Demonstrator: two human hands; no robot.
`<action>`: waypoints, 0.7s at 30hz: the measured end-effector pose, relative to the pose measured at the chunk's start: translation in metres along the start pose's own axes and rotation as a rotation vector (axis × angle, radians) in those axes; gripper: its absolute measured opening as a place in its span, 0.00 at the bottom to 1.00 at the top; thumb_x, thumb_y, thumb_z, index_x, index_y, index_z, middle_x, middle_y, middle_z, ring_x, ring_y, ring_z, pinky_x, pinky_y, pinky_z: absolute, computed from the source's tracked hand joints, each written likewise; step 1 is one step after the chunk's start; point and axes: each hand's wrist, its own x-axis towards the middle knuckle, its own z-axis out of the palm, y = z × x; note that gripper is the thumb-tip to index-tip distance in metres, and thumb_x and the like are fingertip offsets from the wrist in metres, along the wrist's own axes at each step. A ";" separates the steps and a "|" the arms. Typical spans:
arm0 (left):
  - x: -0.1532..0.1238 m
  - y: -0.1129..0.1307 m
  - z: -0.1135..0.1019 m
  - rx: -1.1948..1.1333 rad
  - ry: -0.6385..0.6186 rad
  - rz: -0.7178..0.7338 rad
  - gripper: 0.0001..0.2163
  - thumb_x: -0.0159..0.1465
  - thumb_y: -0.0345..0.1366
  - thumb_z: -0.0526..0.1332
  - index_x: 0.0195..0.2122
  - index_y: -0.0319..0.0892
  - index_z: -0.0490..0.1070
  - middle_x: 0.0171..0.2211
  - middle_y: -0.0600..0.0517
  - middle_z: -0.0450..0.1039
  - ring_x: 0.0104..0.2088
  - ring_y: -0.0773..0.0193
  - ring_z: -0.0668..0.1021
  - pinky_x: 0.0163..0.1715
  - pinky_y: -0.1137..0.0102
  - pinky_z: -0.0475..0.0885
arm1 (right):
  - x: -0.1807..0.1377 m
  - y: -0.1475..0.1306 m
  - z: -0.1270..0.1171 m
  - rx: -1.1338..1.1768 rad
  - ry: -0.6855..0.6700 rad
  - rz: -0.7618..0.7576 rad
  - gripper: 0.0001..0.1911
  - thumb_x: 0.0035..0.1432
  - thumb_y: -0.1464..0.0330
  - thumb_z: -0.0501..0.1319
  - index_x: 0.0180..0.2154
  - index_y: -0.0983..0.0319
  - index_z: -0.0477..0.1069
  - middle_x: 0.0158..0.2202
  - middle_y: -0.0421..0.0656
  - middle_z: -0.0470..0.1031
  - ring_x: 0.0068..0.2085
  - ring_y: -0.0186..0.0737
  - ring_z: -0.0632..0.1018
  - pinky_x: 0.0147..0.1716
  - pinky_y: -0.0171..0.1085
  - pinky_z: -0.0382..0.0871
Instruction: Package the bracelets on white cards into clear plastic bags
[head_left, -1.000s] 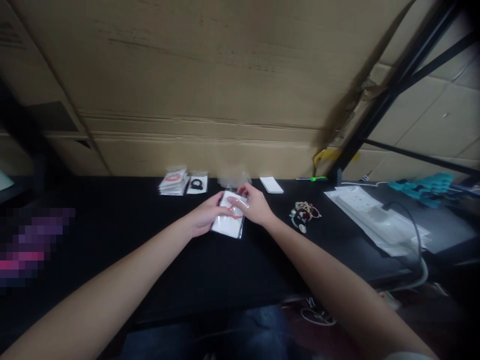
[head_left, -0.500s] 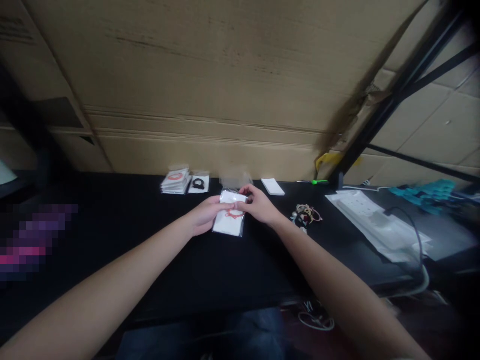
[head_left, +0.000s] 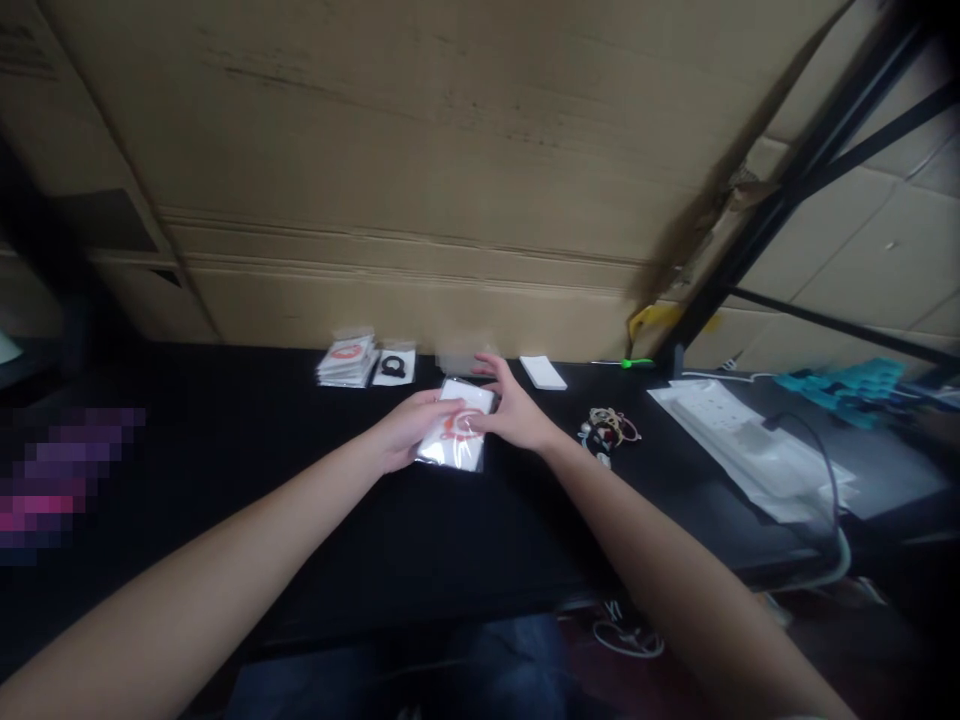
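A clear plastic packet (head_left: pixel 459 432) with a white card and a red band inside sits over the black table, held between both hands. My left hand (head_left: pixel 401 430) grips its left edge with fingers curled on it. My right hand (head_left: pixel 512 408) is at the packet's right edge, thumb against it and fingers stretched out toward the far side. Just beyond the fingers lie some empty clear bags (head_left: pixel 465 358).
A stack of packed red bands (head_left: pixel 345 363) and one packet with a black band (head_left: pixel 394 367) lie at the back. A white card stack (head_left: pixel 543 372), loose hair bands (head_left: pixel 609 427), white sheets with a cable (head_left: pixel 750 440) and cardboard boxes (head_left: pixel 450 180) surround.
My right hand has let go of its pinch on the packet's top and stretched its fingers out toward the back. The packet has tilted slightly in my left hand.
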 end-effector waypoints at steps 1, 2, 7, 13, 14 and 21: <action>0.000 0.002 0.000 -0.012 0.027 0.021 0.11 0.58 0.34 0.65 0.41 0.37 0.73 0.32 0.46 0.77 0.29 0.62 0.78 0.30 0.68 0.72 | 0.001 0.001 -0.003 0.048 -0.003 0.011 0.48 0.44 0.60 0.69 0.61 0.53 0.45 0.61 0.52 0.54 0.50 0.47 0.70 0.46 0.45 0.69; -0.001 0.004 0.000 -0.028 0.051 0.038 0.12 0.58 0.34 0.65 0.42 0.38 0.73 0.33 0.46 0.77 0.29 0.62 0.78 0.30 0.68 0.72 | 0.002 0.003 -0.005 0.088 0.007 0.021 0.48 0.45 0.61 0.69 0.62 0.52 0.43 0.61 0.52 0.54 0.51 0.46 0.70 0.46 0.45 0.70; 0.000 0.005 -0.002 -0.069 0.056 0.048 0.13 0.58 0.34 0.64 0.44 0.38 0.73 0.37 0.45 0.77 0.32 0.60 0.79 0.33 0.65 0.73 | 0.004 0.011 -0.001 0.106 0.074 0.078 0.45 0.44 0.61 0.69 0.60 0.54 0.48 0.59 0.51 0.57 0.48 0.45 0.72 0.45 0.45 0.71; 0.005 -0.006 -0.002 0.040 -0.088 0.038 0.11 0.57 0.33 0.66 0.40 0.36 0.75 0.35 0.44 0.77 0.32 0.63 0.78 0.33 0.69 0.71 | 0.001 0.007 0.012 -0.098 0.059 0.067 0.50 0.37 0.60 0.72 0.60 0.59 0.51 0.55 0.54 0.62 0.51 0.52 0.70 0.49 0.49 0.67; 0.005 -0.007 -0.003 0.051 -0.093 0.039 0.10 0.56 0.33 0.66 0.39 0.36 0.75 0.34 0.45 0.77 0.31 0.64 0.78 0.32 0.70 0.71 | 0.001 0.006 0.012 -0.121 0.067 0.055 0.52 0.36 0.60 0.73 0.61 0.59 0.50 0.55 0.54 0.62 0.52 0.54 0.69 0.50 0.51 0.66; 0.002 -0.004 -0.002 0.035 -0.085 0.000 0.07 0.55 0.33 0.67 0.33 0.37 0.74 0.24 0.51 0.73 0.23 0.68 0.75 0.25 0.72 0.68 | -0.001 0.000 0.016 -0.136 0.127 -0.046 0.60 0.35 0.58 0.72 0.64 0.57 0.41 0.56 0.54 0.60 0.53 0.55 0.68 0.51 0.52 0.65</action>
